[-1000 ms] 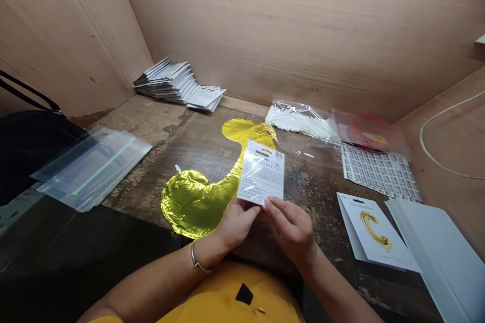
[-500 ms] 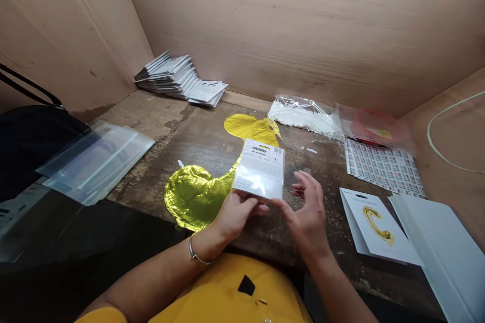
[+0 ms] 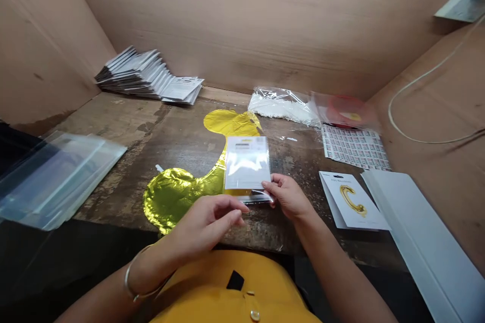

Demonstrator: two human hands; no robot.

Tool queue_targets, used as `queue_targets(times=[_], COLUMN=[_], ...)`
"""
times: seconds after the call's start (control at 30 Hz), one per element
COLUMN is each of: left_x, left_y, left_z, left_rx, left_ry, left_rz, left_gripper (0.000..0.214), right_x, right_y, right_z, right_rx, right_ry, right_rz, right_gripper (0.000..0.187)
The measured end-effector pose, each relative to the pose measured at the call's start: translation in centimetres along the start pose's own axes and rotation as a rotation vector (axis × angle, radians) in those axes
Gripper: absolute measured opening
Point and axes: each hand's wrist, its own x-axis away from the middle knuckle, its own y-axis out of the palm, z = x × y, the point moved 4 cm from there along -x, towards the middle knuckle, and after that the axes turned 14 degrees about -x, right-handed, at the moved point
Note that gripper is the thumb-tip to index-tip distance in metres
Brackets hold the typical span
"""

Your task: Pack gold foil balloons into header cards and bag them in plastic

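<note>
A white printed card in a clear plastic sleeve (image 3: 247, 161) is in front of me, glossy with glare, its clear flap at the near end. My right hand (image 3: 290, 196) pinches the sleeve at its near right corner, thumb on top. My left hand (image 3: 214, 222) is just below the near left edge, thumb and fingers a little apart, with nothing visible between them. Beneath the sleeve, a flat gold foil balloon (image 3: 178, 194) lies on the table, partly hidden by the card and the left hand.
Packed cards (image 3: 140, 73) are piled at the back left, clear sleeves (image 3: 71, 176) at the left edge. Behind lie a bag of white pieces (image 3: 282, 106), a red roll in plastic (image 3: 343, 111) and a sticker sheet (image 3: 356, 147). A folded balloon card (image 3: 350, 202) and white cards (image 3: 420, 227) are at right.
My left hand has let go of the sleeve's near edge and moved back left. My right hand, fingers spread before, now grips the near right corner. The view has turned right.
</note>
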Motion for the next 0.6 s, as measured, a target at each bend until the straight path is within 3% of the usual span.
queue_targets(times=[0.1,0.17,0.23,0.3,0.37,0.47,0.6], left_x=[-1.5,-3.4,-5.3,-6.6,-7.2,-7.4,-7.5], left_y=[-1.5,-0.6,0.6,1.4,2.1,2.8,3.1], left_z=[0.7,-0.4,-1.9,-2.6,-2.5,-1.7,-1.9], left_rx=[-0.617,-0.882,-1.023,-1.071,-1.075,-1.050,-1.007], left_ry=[0.348,0.459,0.450,0.399,0.358,0.343,0.368], left_rz=[0.176,0.093,-0.016,-0.030,-0.005,0.031,0.052], left_gripper=[0.038,0.058,0.069,0.069,0.067,0.068,0.071], right_x=[0.4,0.7,0.5,-0.8,-3.7,-10.7,-18.9], right_y=[0.3,0.2,-0.9,-2.7,-4.2,-5.3,-4.7], right_z=[0.5,0.2,-1.8,-5.1,-8.1,-10.6,-11.5], right_rx=[0.174,0.256,0.468,0.810,1.094,1.182,1.231], right_ry=[0.062,0.049,-0.122,-0.389,-0.522,-0.464,-0.399], right_rz=[-0.066,-0.080,0.021,0.230,0.380,0.336,0.355], right_gripper=[0.028,0.022,0.019,0.019,0.026,0.027,0.031])
